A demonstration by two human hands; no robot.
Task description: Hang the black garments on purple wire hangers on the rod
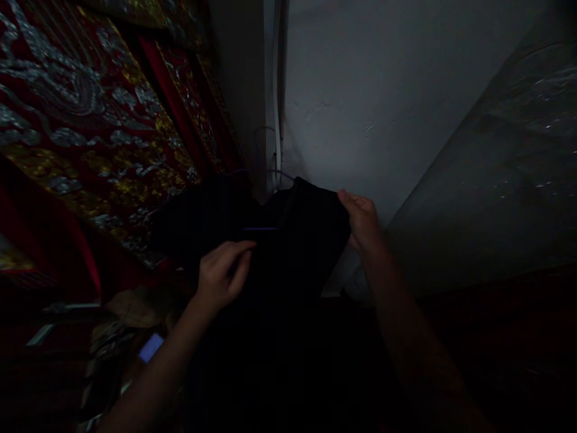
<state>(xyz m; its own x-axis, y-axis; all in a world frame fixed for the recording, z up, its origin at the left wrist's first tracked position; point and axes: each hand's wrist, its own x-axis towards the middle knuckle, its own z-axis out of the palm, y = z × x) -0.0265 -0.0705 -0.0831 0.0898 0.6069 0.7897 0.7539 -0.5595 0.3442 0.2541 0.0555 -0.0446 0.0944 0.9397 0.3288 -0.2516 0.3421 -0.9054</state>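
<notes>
A black garment [311,240] hangs on a thin purple clothes hanger [259,228], whose hook rises in front of the wall corner. The hanger's lower bar shows through the neck opening. My left hand [223,270] is closed at the front of the garment, thumb and forefinger pinched on the dark cloth just below that bar. My right hand [361,219] grips the garment's edge at the right shoulder, thumb on top and the other fingers partly behind. Much of the lower garment is lost in the dark.
Red cloth with silver and gold embroidery [85,102] hangs at the left. Behind the hanger are a white pipe [276,90] and a pale wall [369,90]. Shiny plastic-like sheeting [518,150] covers the right side. A small bluish-white object [151,347] lies among clutter at lower left.
</notes>
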